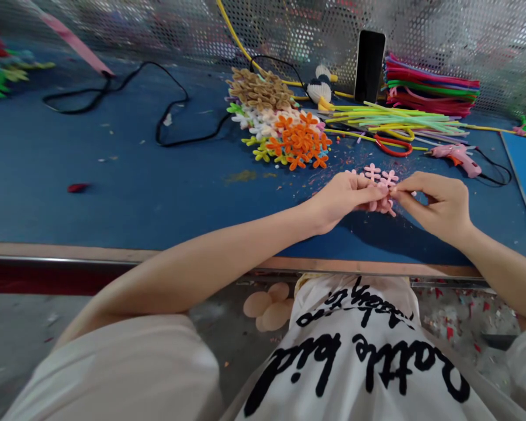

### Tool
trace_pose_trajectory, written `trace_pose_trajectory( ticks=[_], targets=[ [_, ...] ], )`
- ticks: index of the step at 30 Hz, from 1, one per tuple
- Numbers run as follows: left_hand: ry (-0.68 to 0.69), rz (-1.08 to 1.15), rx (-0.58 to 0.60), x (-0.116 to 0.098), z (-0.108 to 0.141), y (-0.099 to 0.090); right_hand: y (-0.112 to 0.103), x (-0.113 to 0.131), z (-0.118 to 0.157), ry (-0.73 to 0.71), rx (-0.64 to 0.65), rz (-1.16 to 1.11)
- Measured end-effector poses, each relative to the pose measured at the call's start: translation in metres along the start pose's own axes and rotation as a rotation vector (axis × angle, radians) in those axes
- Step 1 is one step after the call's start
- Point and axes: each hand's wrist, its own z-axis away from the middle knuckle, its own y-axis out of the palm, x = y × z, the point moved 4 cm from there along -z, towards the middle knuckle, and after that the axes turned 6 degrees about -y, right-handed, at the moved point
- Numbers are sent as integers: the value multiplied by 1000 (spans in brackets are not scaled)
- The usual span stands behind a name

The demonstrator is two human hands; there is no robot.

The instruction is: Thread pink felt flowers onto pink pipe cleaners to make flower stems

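Note:
Over the front of the blue table, my left hand (348,199) is closed around several pink pipe-cleaner flowers (372,172), whose petals stick out above and below the fingers. My right hand (438,202) meets it from the right, thumb and forefinger pinched at the edge of the same pink cluster. What exactly the right fingertips pinch is too small to make out. Just behind the hands lies a heap of fuzzy flowers, with orange ones (301,140) in front, white and yellow-green beneath, and brown ones (263,89) at the back.
Behind my right hand lie a pink glue gun (458,158), red-handled scissors (393,146) and loose yellow-green pipe cleaners (390,117). A phone (370,65) leans on the perforated metal panel (284,35) beside stacked red pipe cleaners (432,88). A black cord (158,126) loops across the left side.

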Motion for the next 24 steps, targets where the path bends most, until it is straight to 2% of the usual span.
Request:
trace_pose_trajectory(
  ticks=[2,4,6,9,12,15,19,22,24],
  targets=[
    [-131,128,105,5,-2,3,-2,5,-1,-116,23,36],
    [-121,110,86,6,-3,1,-2,2,0,-69,13,26],
    [55,-35,-22,1,-3,-4,-2,-9,1,127,-25,-41],
    [422,-469,-218,-9,2,-9,3,-28,6,460,-83,-272],
    [635,-881,-329,-9,7,-8,12,-36,10,631,-13,-500],
    [710,-1011,-364,-5,7,-8,14,-33,9,592,30,-520],
    [748,-1000,-388,-3,8,-6,9,-24,7,477,2,-331],
    [700,-897,-367,-5,9,-3,5,-18,5,380,7,-194],
    [595,-759,-331,-8,10,-3,3,-11,2,239,30,-104]
  ],
)
